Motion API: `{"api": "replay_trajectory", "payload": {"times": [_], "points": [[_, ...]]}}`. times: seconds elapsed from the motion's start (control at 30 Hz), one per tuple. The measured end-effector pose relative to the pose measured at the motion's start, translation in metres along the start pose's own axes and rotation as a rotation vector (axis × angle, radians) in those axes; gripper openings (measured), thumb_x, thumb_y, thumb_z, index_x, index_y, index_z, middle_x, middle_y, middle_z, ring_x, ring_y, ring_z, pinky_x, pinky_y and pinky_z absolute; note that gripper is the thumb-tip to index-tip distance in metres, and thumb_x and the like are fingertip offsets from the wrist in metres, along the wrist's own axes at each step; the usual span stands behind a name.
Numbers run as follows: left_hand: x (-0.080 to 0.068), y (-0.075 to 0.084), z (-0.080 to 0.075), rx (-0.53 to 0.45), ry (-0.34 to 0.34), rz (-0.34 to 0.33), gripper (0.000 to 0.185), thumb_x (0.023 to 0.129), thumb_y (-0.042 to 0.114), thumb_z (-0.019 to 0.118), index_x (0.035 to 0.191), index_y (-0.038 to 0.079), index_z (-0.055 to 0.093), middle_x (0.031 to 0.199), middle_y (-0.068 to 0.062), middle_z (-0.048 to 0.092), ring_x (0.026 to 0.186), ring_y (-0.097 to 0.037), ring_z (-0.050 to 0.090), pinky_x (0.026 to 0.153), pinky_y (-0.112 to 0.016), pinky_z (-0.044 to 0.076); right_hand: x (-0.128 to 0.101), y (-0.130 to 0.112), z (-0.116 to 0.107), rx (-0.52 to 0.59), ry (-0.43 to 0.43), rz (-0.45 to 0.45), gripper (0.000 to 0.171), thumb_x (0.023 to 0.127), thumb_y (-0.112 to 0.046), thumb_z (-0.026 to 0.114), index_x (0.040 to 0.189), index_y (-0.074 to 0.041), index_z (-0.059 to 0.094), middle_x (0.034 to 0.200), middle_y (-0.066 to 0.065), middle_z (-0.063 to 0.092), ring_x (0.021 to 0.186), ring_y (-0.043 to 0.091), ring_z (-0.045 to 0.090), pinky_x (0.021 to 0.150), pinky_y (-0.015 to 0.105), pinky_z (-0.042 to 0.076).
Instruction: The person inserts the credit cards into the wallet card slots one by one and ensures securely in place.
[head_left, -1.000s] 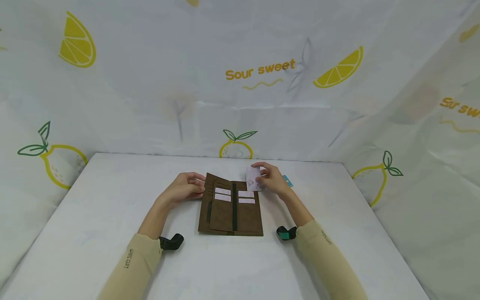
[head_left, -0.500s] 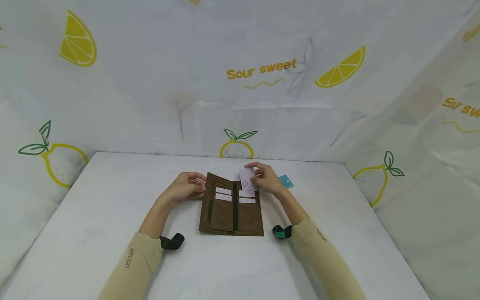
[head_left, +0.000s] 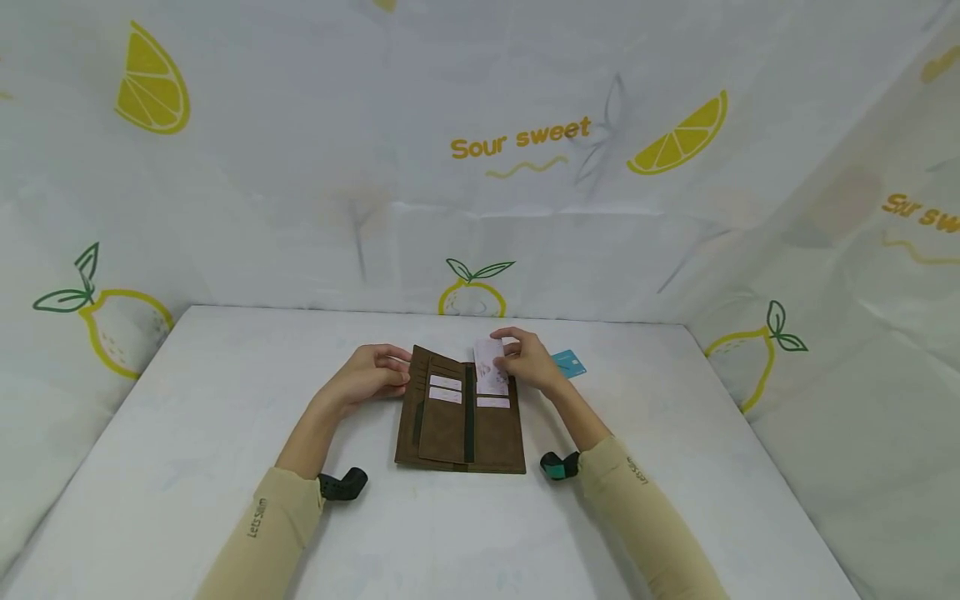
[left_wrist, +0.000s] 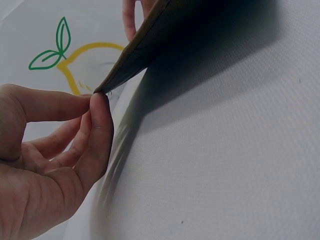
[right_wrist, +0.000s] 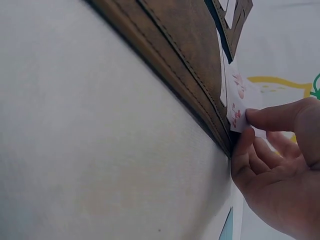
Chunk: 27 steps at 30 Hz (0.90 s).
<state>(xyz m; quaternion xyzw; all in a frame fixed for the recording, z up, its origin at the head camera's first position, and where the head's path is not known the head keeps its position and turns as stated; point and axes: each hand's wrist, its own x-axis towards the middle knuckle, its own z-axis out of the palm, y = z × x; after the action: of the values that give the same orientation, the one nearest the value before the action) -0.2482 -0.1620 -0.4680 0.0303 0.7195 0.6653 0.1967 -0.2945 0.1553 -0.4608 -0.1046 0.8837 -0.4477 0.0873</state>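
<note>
A brown long wallet (head_left: pixel 498 437) lies unfolded on the table, its left side tilted up. My left hand (head_left: pixel 367 373) pinches the edge of that raised side between thumb and fingertips, as the left wrist view (left_wrist: pixel 65 150) also shows. In my right hand (head_left: pixel 529 360) a white card with pink flower print (head_left: pixel 488 367) is pinched by its right edge. The card overlaps the top of the wallet's right side, above a white card strip (head_left: pixel 492 402) showing from a slot. Two more white strips (head_left: pixel 446 395) show in slots on the left side.
A blue card (head_left: pixel 570 363) lies on the white table (head_left: pixel 285 342) behind my right wrist. Black wrist-worn devices (head_left: pixel 343 484) hang at both cuffs. A white lemon-print sheet (head_left: pixel 300 167) rises behind the table's far edge.
My right hand has moved left and slightly down, bringing the flower-print card from the wallet's top right corner over its right side. More of the blue card shows. The left hand stays put.
</note>
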Motion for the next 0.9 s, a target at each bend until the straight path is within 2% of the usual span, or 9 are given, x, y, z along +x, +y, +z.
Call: {"api": "replay_trajectory", "payload": {"times": [0.17,0.37,0.5,0.73,0.9], "points": [[0.0004,-0.0002,-0.0002,0.003,0.004,-0.001,0.043,0.103,-0.006,0.063,0.145,-0.008,0.055,0.108,-0.004,0.067,0.093,-0.009,0.069,0.085,-0.021,0.065,-0.001,-0.0005,0.0006,0.025,0.012,0.025,0.047,0.099,0.0,0.071,0.144,0.002,0.06,0.097,0.019,0.074,0.074,0.011,0.058,0.066,0.021,0.047],[0.0011,-0.0006,-0.0007,-0.001,0.0,0.0,0.043,0.102,-0.006,0.063,0.145,-0.008,0.055,0.107,-0.003,0.067,0.093,-0.009,0.069,0.085,-0.022,0.065,-0.0008,0.002,-0.0019,0.036,0.001,0.055,0.047,0.099,-0.001,0.073,0.144,0.003,0.059,0.094,0.015,0.073,0.072,0.008,0.06,0.066,0.02,0.048],[0.0003,-0.0005,-0.001,0.004,0.0,0.003,0.043,0.103,-0.005,0.063,0.145,-0.008,0.055,0.107,-0.003,0.067,0.093,-0.009,0.069,0.086,-0.022,0.065,-0.0007,0.0045,-0.0045,0.01,-0.01,0.053,0.046,0.098,-0.003,0.075,0.141,0.001,0.059,0.089,0.009,0.068,0.073,0.011,0.056,0.066,0.023,0.044],[-0.0015,0.0006,-0.0007,0.007,0.004,-0.002,0.042,0.103,-0.005,0.063,0.144,-0.007,0.056,0.107,-0.003,0.068,0.093,-0.009,0.069,0.086,-0.022,0.065,-0.003,0.0059,-0.0073,-0.016,-0.018,0.04,0.042,0.098,-0.006,0.076,0.138,0.0,0.063,0.105,0.02,0.074,0.086,0.018,0.062,0.074,0.025,0.048],[-0.0004,-0.0002,-0.0005,0.008,0.002,-0.002,0.042,0.103,-0.004,0.063,0.145,-0.008,0.056,0.107,-0.003,0.068,0.093,-0.008,0.069,0.087,-0.022,0.065,-0.0041,0.0066,-0.0078,-0.045,-0.016,0.042,0.038,0.098,-0.007,0.076,0.134,0.0,0.067,0.11,0.02,0.073,0.091,0.02,0.064,0.078,0.024,0.051]]}}
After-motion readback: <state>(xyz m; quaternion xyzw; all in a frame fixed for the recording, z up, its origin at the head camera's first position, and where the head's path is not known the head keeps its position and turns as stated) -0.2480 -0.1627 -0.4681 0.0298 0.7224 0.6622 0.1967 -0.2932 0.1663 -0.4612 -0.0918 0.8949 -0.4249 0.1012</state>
